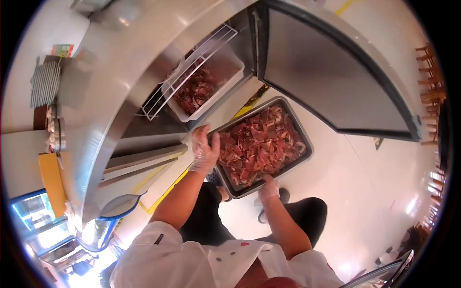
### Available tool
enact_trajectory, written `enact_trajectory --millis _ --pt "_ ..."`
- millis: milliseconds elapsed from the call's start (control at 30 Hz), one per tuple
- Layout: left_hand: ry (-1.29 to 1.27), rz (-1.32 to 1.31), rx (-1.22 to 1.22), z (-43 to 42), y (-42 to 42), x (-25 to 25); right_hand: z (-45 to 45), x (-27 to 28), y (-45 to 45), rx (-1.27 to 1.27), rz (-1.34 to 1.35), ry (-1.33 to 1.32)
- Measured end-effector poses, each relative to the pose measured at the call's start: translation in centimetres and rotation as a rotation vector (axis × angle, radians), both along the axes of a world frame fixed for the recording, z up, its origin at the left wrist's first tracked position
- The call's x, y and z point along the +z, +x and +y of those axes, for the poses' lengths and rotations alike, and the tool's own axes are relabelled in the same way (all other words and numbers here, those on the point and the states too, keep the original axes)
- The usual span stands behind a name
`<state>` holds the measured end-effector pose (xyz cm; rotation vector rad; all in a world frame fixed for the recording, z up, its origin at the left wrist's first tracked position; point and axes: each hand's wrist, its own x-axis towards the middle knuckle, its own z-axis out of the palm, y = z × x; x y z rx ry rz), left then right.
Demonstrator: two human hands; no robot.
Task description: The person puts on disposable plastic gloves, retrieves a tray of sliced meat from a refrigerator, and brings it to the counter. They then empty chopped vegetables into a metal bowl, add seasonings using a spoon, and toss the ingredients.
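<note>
Head view: right hand [269, 189] clasps the tray [293, 167]'s near rim, likely steadying the meat [261, 144]. Left hand [203, 150] spreads open at the tray's left; contact is unclear.

The grey metal base of the stainless-steel cabinet [161, 124] bears a white rectangular plastic tub [217, 99], while the glossy pale floor [365, 187] carries yellow tape [173, 191] and dark shoes [284, 195].

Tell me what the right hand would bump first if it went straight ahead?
The right hand would meet the tray's near edge, already at its fingers, then probably the meat.
</note>
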<state>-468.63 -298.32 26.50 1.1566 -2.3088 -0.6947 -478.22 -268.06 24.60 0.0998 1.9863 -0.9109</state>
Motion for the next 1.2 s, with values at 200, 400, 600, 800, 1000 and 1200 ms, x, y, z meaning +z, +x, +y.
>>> enact_trajectory --millis 200,400,600,800,1000,1200 --pt "0.728 -0.31 -0.069 35.5 0.7 -8.1 29.7 -2.3 -7.0 -0.855 -0.347 -0.113" --pt "1.87 0.314 0.32 80.9 11.2 -28.9 71.5 -26.2 3.5 -0.762 -0.314 -0.134" --pt "1.901 0.665 0.354 68.0 20.2 -10.9 58.2 -5.3 9.4 -0.4 -0.39 -0.454" --pt "1.497 0.849 0.183 66.7 18.2 7.6 63.5 9.0 -4.3 0.103 -0.406 -0.525" --pt "1.232 1.049 0.424 73.9 16.3 8.6 71.2 -4.5 -26.5 0.528 0.778 0.128" --pt "1.101 1.42 0.686 82.4 8.8 16.9 68.9 -3.6 -39.0 0.946 0.549 0.441"
